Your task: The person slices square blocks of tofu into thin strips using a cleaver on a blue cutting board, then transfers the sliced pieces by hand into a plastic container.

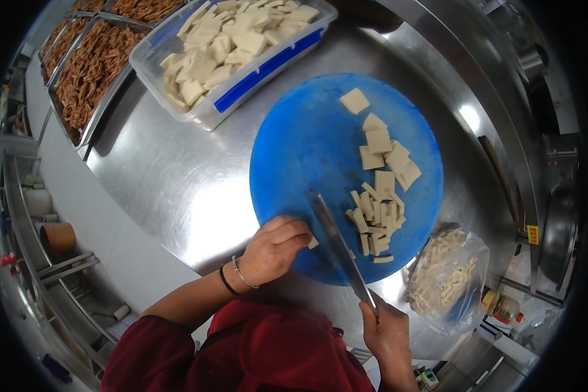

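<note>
A round blue cutting board (294, 132) lies on the steel worktop before me. My right hand (388, 330) grips a long-bladed kitchen knife (340, 242), its blade slanting up and left across the lower board. At the board's lower left edge, my left hand (278, 245) has its fingers bent over a pale piece of what looks like firm tofu (313, 242); most of that piece is hidden. Right of the blade is a pile of cut pale strips (376, 215). Several square pale slices (378, 141) lie above the strips, some overlapping.
A clear plastic tub (206, 115) heaped with pale slices (235, 44) stands upper left. Metal trays of brown cooked strips (95, 68) are beyond it. A clear bag (451, 279) holding pale strips sits right of the board, near a bottle with a red cap (502, 306).
</note>
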